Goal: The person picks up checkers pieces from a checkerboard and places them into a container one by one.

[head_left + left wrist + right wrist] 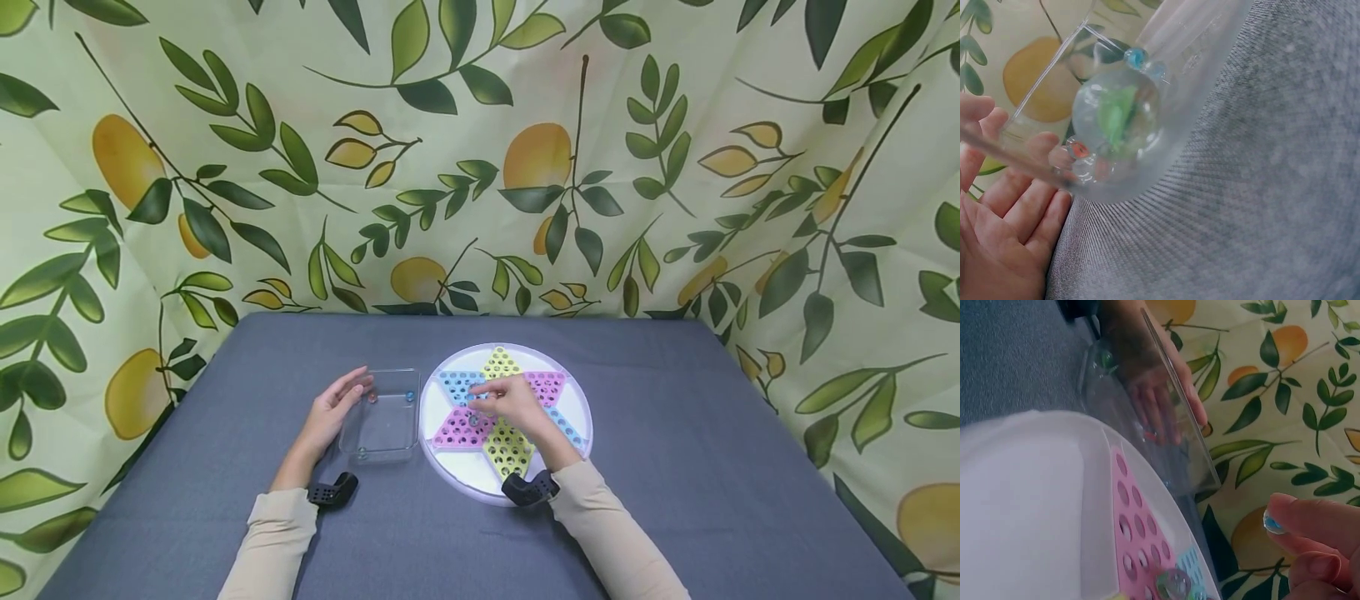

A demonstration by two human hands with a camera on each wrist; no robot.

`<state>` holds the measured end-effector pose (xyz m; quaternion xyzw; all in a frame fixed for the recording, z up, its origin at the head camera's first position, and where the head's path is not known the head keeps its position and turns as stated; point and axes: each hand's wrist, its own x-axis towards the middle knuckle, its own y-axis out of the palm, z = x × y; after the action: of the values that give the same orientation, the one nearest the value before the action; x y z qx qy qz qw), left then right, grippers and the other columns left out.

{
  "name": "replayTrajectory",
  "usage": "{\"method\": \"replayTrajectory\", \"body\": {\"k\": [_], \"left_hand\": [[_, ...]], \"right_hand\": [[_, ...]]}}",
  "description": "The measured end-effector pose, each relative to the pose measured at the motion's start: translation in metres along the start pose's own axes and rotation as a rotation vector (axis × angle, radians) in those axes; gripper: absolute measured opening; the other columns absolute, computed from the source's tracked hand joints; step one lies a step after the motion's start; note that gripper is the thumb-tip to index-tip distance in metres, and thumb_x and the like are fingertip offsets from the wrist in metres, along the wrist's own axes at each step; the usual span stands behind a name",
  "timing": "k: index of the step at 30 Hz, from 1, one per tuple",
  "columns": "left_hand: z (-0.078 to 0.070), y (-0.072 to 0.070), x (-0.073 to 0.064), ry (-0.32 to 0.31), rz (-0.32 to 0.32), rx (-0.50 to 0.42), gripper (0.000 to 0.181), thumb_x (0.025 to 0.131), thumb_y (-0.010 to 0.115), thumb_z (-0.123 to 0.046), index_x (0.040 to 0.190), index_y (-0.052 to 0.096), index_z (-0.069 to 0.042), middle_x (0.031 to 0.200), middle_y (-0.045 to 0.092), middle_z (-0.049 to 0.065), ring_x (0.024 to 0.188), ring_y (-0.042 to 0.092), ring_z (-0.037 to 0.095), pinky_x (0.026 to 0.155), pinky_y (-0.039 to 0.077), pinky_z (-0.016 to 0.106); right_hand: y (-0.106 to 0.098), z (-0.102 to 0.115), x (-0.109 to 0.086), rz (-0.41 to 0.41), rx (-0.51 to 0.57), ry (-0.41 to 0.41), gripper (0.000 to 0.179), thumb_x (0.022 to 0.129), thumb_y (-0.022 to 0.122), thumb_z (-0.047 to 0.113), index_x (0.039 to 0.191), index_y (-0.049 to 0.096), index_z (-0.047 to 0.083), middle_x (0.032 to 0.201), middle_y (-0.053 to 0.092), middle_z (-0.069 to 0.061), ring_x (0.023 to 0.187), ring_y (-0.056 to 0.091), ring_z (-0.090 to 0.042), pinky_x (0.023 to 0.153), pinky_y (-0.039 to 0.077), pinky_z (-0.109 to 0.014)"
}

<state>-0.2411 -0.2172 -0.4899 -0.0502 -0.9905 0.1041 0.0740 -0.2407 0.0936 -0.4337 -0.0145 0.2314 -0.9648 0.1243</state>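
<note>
Between my right hand's [517,406] thumb and finger is a clear marble with blue inside [1272,522], pinched above the round white Chinese checkers board [453,467]. The board has a star of pink, yellow and blue holed sections. A clear-green marble [1174,584] sits on it near the pink section. Left of the board stands a clear plastic container [386,429]. It holds an orange marble [372,397], a blue marble [409,397] and a green marble [1116,112]. My left hand [330,414] rests at the container's left wall, fingers extended.
A grey cloth [675,467] covers the table. Behind it hangs a fabric backdrop [480,208] with leaves and orange fruit. Each wrist wears a black camera band [333,492].
</note>
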Motion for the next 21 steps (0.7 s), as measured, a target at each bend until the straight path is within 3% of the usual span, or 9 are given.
{"method": "replayTrajectory", "body": {"k": [14, 21], "left_hand": [[0.003, 0.001, 0.002, 0.038, 0.002, -0.011, 0.047, 0.104, 0.044, -0.021, 0.144, 0.039, 0.002, 0.142, 0.045, 0.033, 0.104, 0.052, -0.022, 0.091, 0.040, 0.000], [0.003, 0.000, 0.000, 0.027, 0.003, -0.009, 0.047, 0.103, 0.044, -0.022, 0.145, 0.038, 0.000, 0.143, 0.046, 0.031, 0.105, 0.052, -0.021, 0.092, 0.039, -0.001]], "right_hand": [[0.028, 0.020, 0.002, 0.064, 0.031, -0.101, 0.024, 0.078, 0.076, 0.008, 0.100, 0.074, -0.002, 0.050, 0.041, 0.009, 0.048, 0.032, -0.004, 0.045, 0.026, -0.015], [0.047, 0.025, 0.002, 0.074, 0.020, -0.162, 0.022, 0.078, 0.076, 0.008, 0.097, 0.075, -0.002, 0.050, 0.040, 0.009, 0.047, 0.029, 0.001, 0.046, 0.024, -0.015]]}}
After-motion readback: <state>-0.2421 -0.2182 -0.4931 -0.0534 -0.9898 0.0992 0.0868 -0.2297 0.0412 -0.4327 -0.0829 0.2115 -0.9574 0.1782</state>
